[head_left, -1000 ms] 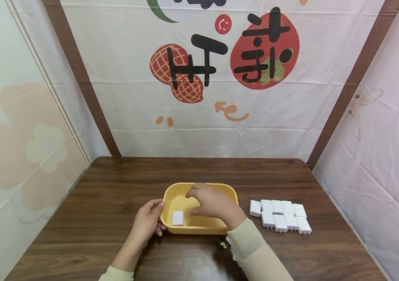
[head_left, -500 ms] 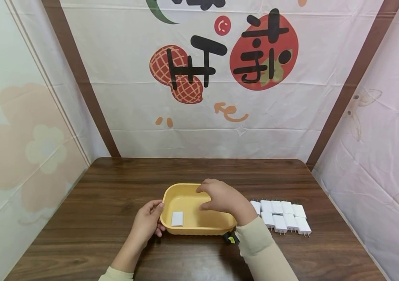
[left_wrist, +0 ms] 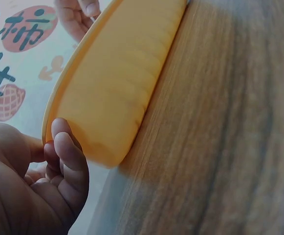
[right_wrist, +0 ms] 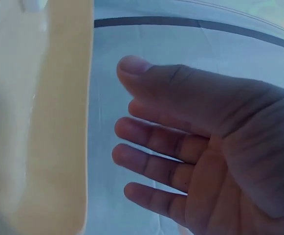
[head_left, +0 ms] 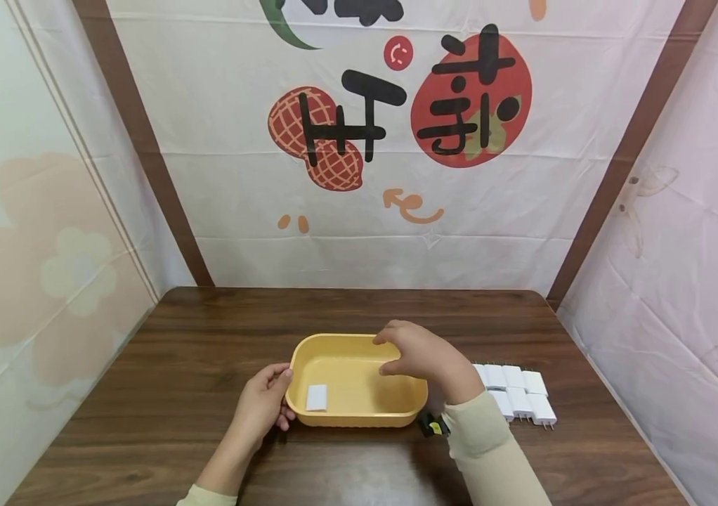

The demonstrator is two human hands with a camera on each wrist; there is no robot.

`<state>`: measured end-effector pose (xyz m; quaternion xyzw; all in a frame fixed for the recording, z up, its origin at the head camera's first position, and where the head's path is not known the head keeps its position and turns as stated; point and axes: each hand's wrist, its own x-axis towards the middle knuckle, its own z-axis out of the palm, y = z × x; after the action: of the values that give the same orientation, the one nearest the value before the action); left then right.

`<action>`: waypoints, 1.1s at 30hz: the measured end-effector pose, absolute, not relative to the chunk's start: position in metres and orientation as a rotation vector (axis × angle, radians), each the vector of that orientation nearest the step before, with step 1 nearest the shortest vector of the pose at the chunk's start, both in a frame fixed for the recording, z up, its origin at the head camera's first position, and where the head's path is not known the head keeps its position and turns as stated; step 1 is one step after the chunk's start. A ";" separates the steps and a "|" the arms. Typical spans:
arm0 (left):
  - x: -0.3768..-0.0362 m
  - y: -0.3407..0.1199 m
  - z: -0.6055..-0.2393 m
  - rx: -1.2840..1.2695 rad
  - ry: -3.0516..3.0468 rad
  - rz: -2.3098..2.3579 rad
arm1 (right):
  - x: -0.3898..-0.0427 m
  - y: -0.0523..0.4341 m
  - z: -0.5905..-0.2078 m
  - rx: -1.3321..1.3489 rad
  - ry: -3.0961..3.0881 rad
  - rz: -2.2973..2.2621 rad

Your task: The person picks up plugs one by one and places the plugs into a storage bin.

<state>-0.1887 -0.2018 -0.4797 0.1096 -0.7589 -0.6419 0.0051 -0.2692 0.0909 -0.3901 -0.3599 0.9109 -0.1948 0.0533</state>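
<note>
A: Desk [head_left: 207, 351] first — dark wood, carrying everything. What sits on it?

B: Tub [head_left: 359, 414], yellow plastic, near the middle of the desk. It looks light and fairly stiff, with smooth, probably slippery walls and a rolled rim. The rim is the likely place to take it; the left hand [head_left: 260, 404] already does, thumb over the near-left corner and fingers curled against the outer wall, as the left wrist view shows [left_wrist: 66, 161].

A: And the other hand?

B: The right hand [head_left: 419, 355] hovers over the tub's right end, holding nothing. In the right wrist view its fingers [right_wrist: 151, 166] are loosely spread and relaxed, so that grip is open and empty.

A: The white blocks to the right?

B: Chargers [head_left: 520, 393], small white plug adapters packed side by side in rows on the desk, just right of the tub and partly hidden behind the right sleeve. One more charger [head_left: 317, 397] lies flat inside the tub at its left end.

A: How would one handle?

B: Judging by looks, hard, light and not fragile, with slick glossy faces and metal prongs at one end. A pinch across two opposite flat sides, clear of the prongs, should suit.
</note>
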 end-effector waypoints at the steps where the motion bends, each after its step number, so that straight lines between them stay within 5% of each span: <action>1: -0.188 -0.202 -0.480 0.341 -2.379 -2.010 | -0.269 0.094 -0.391 -1.088 2.774 -0.581; 33: -0.189 -0.201 -0.483 0.328 -2.366 -2.014 | -0.281 0.162 -0.412 -0.890 2.838 -0.438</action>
<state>-0.1885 -0.2015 -0.4835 0.1048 -0.7572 -0.6447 0.0086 -0.2811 0.1622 -0.4115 -0.2953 0.9419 -0.1454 0.0676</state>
